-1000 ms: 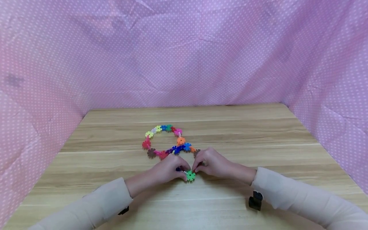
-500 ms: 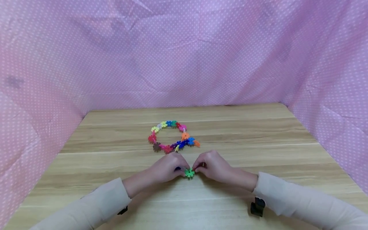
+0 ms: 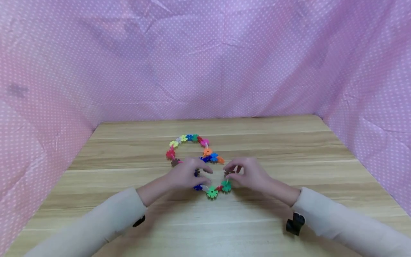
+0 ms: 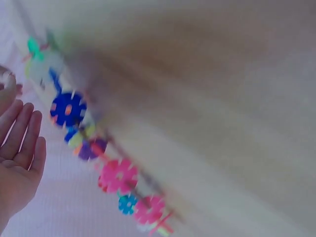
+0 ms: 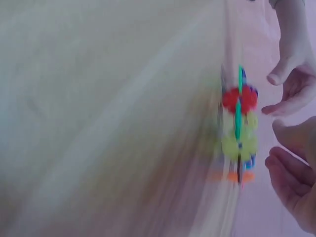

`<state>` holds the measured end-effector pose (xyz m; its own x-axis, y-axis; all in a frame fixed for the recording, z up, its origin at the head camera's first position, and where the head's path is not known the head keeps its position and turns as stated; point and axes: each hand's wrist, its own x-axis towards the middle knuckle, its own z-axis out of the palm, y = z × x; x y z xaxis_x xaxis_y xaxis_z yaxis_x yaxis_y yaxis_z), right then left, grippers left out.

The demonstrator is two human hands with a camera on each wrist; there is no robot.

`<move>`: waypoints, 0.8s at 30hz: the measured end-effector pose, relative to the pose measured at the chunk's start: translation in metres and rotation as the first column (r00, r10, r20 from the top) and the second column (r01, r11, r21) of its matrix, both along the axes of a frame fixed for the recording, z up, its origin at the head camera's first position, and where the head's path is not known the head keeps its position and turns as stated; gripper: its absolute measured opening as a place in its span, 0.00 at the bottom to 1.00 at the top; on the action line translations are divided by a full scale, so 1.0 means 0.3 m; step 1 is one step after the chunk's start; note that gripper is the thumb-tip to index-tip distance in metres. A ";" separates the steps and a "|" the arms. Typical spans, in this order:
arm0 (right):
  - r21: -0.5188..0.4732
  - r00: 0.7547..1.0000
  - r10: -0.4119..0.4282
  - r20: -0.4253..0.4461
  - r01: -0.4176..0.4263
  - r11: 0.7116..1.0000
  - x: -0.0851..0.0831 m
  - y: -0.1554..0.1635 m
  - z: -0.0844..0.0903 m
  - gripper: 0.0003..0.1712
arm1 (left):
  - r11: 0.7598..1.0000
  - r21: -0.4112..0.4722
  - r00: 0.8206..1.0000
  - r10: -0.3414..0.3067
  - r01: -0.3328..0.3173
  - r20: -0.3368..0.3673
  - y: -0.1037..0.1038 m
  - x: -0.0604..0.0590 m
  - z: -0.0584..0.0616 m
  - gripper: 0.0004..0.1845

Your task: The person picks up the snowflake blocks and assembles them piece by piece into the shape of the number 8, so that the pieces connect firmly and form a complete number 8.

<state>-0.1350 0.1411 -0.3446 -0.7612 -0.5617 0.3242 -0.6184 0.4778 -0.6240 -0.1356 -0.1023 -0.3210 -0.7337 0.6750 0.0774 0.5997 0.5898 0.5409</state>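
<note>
Best done by steadying both ends of the chain of snowflake pieces (image 3: 205, 167) and easing them toward each other, kept flat on the table (image 3: 289, 150). Left hand (image 3: 186, 175) resting on the chain's near left stretch, fingers loosely spread, gripping nothing plainly. Right hand (image 3: 248, 175) pinching a dark piece (image 3: 228, 172) between thumb and forefinger, just beyond the green pieces (image 3: 218, 189) lying between both hands' fingertips.

No text, label, brand, number or sign can be read in any view: the pink cloth (image 3: 205, 60) carries only a pattern of white dots, the wooden bench (image 3: 289, 142) shows bare grain, and the wrist views are too blurred to read.
</note>
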 end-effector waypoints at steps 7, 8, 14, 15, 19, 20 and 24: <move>0.085 0.970 -0.171 0.174 0.159 0.984 -0.062 0.036 -0.005 0.10 | 0.986 -0.131 0.993 0.099 -0.106 -0.059 0.048 -0.148 0.039 0.12; 0.097 0.950 -0.194 0.243 0.175 0.980 -0.070 0.036 -0.008 0.10 | 0.984 -0.147 0.994 0.096 -0.104 -0.056 0.058 -0.166 0.039 0.12; 0.052 0.697 -0.207 0.687 0.237 0.970 -0.111 0.031 -0.025 0.12 | 0.963 -0.270 1.000 -0.004 -0.004 -0.027 0.133 -0.229 0.028 0.11; 0.038 0.653 -0.195 0.732 0.246 0.968 -0.116 0.029 -0.026 0.13 | 0.957 -0.288 0.999 -0.027 0.016 -0.034 0.146 -0.234 0.027 0.11; 0.020 0.540 -0.172 0.824 0.276 0.961 -0.130 0.022 -0.031 0.15 | 0.934 -0.352 0.992 -0.099 0.067 -0.076 0.188 -0.242 0.023 0.07; 0.020 0.527 -0.170 0.833 0.278 0.960 -0.132 0.020 -0.031 0.16 | 0.929 -0.363 0.990 -0.113 0.075 -0.086 0.194 -0.243 0.022 0.06; 0.020 0.503 -0.169 0.848 0.287 0.958 -0.141 0.014 -0.027 0.15 | 0.922 -0.376 0.988 -0.130 0.087 -0.089 0.204 -0.240 0.019 0.05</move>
